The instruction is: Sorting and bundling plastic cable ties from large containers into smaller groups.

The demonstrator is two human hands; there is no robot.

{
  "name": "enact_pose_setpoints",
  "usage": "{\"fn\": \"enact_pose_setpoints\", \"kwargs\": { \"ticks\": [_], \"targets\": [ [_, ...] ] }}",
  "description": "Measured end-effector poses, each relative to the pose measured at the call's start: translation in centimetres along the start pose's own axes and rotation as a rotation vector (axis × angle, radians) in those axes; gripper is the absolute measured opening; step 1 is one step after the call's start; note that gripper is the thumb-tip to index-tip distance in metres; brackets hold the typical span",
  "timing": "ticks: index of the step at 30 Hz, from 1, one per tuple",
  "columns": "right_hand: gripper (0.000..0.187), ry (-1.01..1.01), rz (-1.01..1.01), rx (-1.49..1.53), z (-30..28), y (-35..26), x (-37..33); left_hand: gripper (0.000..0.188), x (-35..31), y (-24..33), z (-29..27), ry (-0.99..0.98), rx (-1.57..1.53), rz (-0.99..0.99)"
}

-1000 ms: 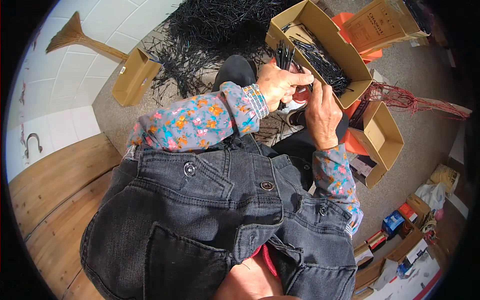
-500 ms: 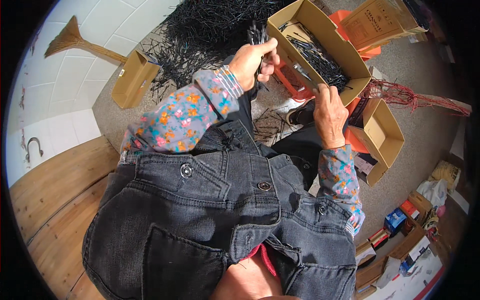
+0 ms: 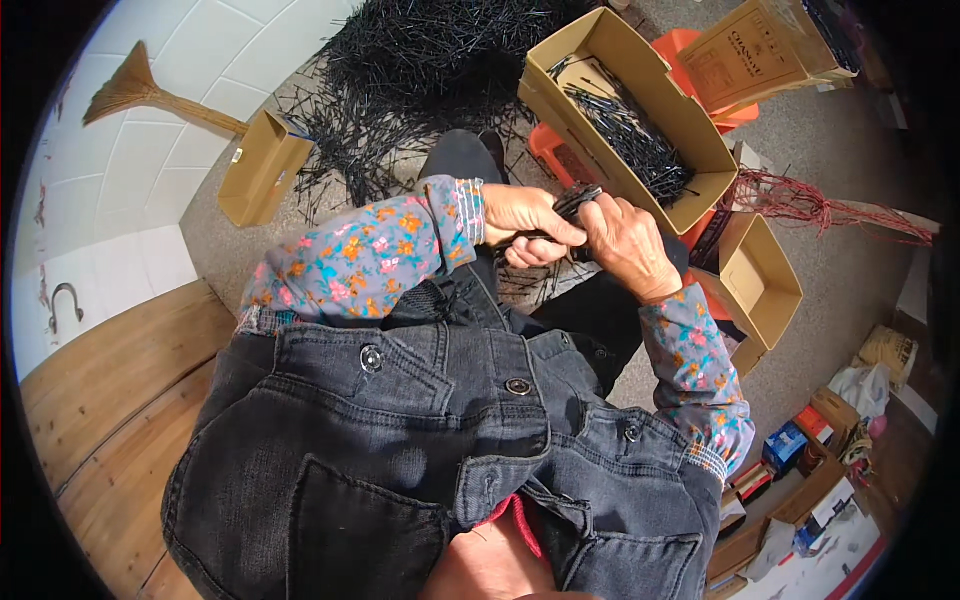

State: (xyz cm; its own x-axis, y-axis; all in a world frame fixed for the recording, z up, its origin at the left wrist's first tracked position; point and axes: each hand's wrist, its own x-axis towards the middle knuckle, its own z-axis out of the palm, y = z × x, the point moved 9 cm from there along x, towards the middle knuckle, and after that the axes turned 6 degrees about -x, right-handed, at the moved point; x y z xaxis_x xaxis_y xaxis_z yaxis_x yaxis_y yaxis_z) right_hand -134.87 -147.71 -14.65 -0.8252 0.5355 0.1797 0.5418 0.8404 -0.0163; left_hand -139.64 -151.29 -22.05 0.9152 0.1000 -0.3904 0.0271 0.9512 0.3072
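Observation:
My left hand (image 3: 530, 222) is closed round a small bundle of thin black strips (image 3: 578, 200). My right hand (image 3: 625, 240) meets it from the right, its fingers closed on the bundle's other side, so both hands grip it just above my knees. Many similar black strips lie in the long cardboard box (image 3: 690, 120) beyond my right hand. A large heap of black strips (image 3: 430, 60) covers the floor ahead of me. The exact kind of strip is too fine to make out.
An orange stool (image 3: 560, 160) stands under the long box. Right of it are a smaller open box (image 3: 765, 270) and a bundle of red wires (image 3: 815, 200). To the left, a straw broom (image 3: 130, 85) leans by another cardboard box (image 3: 262, 170). A wooden bench (image 3: 120, 370) lies beside me.
My right hand has left the box's edge and moved left to the bundle. My left hand, still holding the strips, has come down closer to me.

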Motion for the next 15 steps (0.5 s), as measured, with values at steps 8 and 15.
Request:
{"fn": "enact_pose_setpoints", "kwargs": {
  "ticks": [8,15],
  "targets": [
    [0.013,0.045,0.5,0.214,4.1,14.5,2.5,0.018,-4.7,2.7,-6.4,0.219,-0.183,0.251],
    [0.019,-0.264,0.525,0.216,21.2,21.3,6.2,0.016,-4.3,2.5,-13.1,-0.079,-0.625,0.377]
  ]
}}
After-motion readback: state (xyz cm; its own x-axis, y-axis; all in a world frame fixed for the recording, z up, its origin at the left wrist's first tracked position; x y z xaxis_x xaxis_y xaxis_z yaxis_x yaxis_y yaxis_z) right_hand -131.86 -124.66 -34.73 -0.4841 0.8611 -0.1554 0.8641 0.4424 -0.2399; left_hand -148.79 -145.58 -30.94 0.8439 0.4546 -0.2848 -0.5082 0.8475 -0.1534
